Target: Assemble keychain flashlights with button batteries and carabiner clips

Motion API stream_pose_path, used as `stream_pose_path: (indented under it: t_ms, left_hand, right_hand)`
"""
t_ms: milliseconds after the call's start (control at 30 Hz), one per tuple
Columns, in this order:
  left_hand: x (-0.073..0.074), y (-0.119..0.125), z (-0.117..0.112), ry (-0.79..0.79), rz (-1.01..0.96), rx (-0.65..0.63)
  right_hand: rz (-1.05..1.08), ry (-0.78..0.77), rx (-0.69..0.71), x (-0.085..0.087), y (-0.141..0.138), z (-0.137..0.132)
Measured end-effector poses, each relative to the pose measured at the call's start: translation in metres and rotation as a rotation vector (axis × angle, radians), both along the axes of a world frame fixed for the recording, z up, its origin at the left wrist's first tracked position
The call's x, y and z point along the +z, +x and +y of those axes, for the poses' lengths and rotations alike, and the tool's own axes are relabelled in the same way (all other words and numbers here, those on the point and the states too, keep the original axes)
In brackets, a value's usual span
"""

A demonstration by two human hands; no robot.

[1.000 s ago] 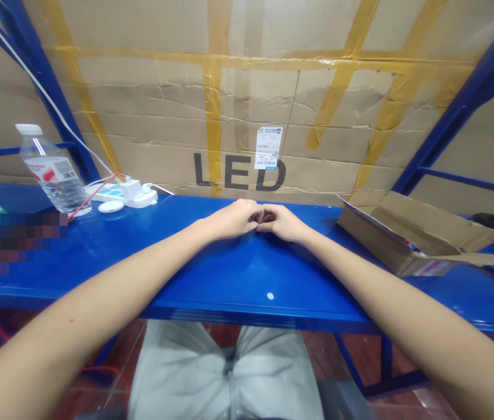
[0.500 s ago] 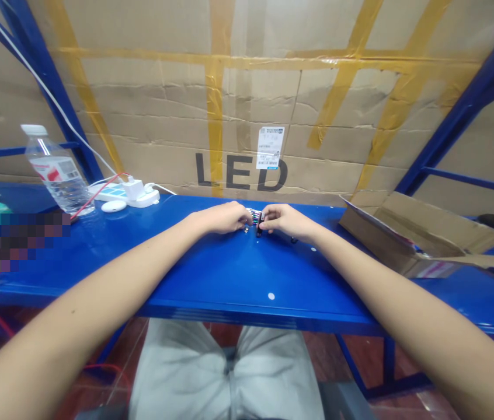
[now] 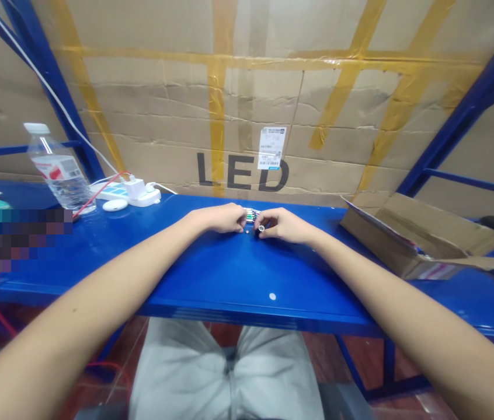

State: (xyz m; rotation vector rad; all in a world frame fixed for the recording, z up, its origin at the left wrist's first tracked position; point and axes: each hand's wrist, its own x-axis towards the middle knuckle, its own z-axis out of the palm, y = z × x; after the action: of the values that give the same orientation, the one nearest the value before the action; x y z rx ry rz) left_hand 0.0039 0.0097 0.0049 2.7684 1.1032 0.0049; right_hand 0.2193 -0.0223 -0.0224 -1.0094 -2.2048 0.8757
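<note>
My right hand point(image 3: 279, 225) pinches a small dark tube point(image 3: 261, 229) between thumb and fingers. Its round, pale-rimmed end faces me. My left hand point(image 3: 230, 219) rests on the blue table point(image 3: 229, 274) with its fingers curled closed, and whatever they hold is hidden. Between and just behind the two hands lies a bundle of thin, multicoloured sticks point(image 3: 251, 214), partly covered by my fingers; their kind is unclear. A tiny shiny piece point(image 3: 247, 231) sits on the tabletop beside my left fingertips.
An open cardboard box point(image 3: 422, 239) stands at the right. To the left are a water bottle point(image 3: 61, 175), a white power strip point(image 3: 146, 195) with plugs, and a round white object point(image 3: 115, 205). A large carton point(image 3: 163, 128) backs the table; blue frame posts flank it.
The dark tube in my right hand has turned from upright so that its round end faces me. My left hand has barely shifted.
</note>
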Motion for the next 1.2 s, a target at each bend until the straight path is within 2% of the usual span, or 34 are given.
stream_pose_path:
  t_ms: [233, 367, 567, 733, 933, 1033, 1200]
  left_hand:
    - [0.004, -0.003, 0.001, -0.107, -0.033, 0.039]
    - [0.006, -0.004, 0.002, -0.138, -0.024, 0.046]
    - [0.006, -0.005, 0.0, -0.138, -0.069, 0.025]
    - [0.007, -0.006, -0.001, -0.06, -0.074, -0.014]
    - [0.007, 0.003, -0.007, 0.12, -0.397, -0.197]
    - [0.005, 0.011, -0.012, 0.211, -0.493, -0.285]
    - [0.0, 0.017, -0.016, 0.322, -0.493, -0.359]
  right_hand:
    - [0.173, -0.088, -0.042, 0.003, -0.004, -0.003]
    - [0.132, -0.169, -0.034, 0.002, -0.005, -0.004]
    - [0.109, -0.084, -0.017, 0.0, -0.006, -0.004]
    - [-0.001, 0.029, 0.001, -0.003, -0.005, -0.002]
    - [-0.002, 0.107, -0.108, 0.0, 0.002, 0.001]
    - [0.0, 0.136, -0.158, 0.002, 0.006, 0.004]
    - [-0.017, 0.183, -0.173, 0.003, 0.007, 0.004]
